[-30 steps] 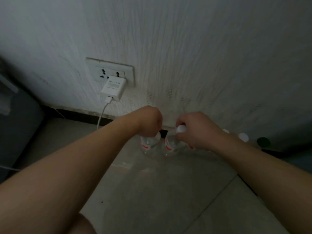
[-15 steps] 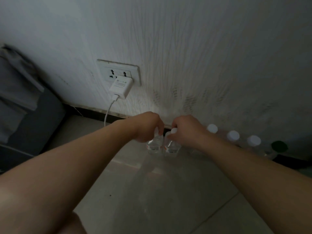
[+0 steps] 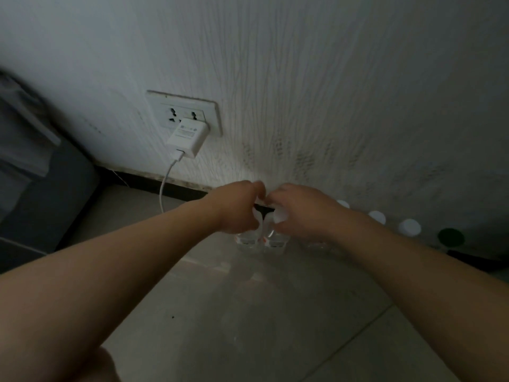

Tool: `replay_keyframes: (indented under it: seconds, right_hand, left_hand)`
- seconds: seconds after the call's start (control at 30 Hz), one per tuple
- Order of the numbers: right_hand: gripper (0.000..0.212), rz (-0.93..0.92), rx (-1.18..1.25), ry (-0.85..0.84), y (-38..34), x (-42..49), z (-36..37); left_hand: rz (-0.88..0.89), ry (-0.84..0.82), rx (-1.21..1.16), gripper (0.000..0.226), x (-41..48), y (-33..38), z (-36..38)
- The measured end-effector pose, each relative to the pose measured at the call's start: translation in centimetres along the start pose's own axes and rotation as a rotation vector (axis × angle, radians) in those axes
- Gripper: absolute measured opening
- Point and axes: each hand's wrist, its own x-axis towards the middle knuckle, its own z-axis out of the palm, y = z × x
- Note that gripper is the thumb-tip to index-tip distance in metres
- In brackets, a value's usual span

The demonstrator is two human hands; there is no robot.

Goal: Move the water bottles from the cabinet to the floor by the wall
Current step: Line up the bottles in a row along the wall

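Two clear water bottles stand side by side on the tiled floor at the foot of the wall. My left hand (image 3: 238,206) is closed over the top of the left bottle (image 3: 246,241), hiding its cap. My right hand (image 3: 298,210) grips the neck of the right bottle (image 3: 276,241), whose white cap (image 3: 281,215) peeks out under my fingers. To the right, a row of bottles lines the wall; I see white caps (image 3: 409,228) and one dark green cap (image 3: 451,237).
A white charger (image 3: 187,137) is plugged into the wall socket (image 3: 212,117), its cable (image 3: 164,186) dropping to the floor left of my hands. A dark grey piece of furniture (image 3: 41,194) stands at the left. Black skirting (image 3: 154,181) runs along the wall.
My view has pulled back and up from the floor. Both hands stay on the bottle tops and have drawn closer together. More caps of the row on the right have come into view.
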Motion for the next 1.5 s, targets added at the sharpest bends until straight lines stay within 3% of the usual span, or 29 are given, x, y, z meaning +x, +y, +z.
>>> replay_keyframes:
  seconds: [0.17,0.4,0.67,0.8,1.1,1.33,1.5]
  right_hand:
    - [0.033,-0.091,-0.038,-0.072,0.1,0.0,-0.3]
    - [0.035,-0.056,-0.044,-0.092,1.1,0.4,0.8]
    - [0.031,0.027,0.013,-0.046,2.0,0.8,1.1]
    - [0.024,0.059,0.047,0.059,1.9,0.3,0.3]
    - [0.019,0.176,0.091,0.176,1.7,-0.2,-0.6]
    - [0.031,0.237,0.062,0.193,2.2,-0.2,-0.5]
    - [0.028,0.245,0.047,0.212,2.5,-0.2,-0.2]
  left_hand:
    - [-0.182,0.004,0.037,0.049,0.2,0.4,1.2]
    - [-0.229,0.083,0.069,0.04,0.3,0.4,1.8]
    - [-0.23,0.138,-0.008,0.02,-0.1,0.5,0.9]
    - [-0.217,0.188,-0.052,0.017,-0.2,0.5,0.1]
    - [-0.146,0.229,0.011,0.039,0.3,1.1,-0.4]
    - [-0.106,0.251,0.005,0.037,0.8,1.6,0.0]
    - [-0.085,0.262,-0.006,0.033,1.3,1.8,0.5]
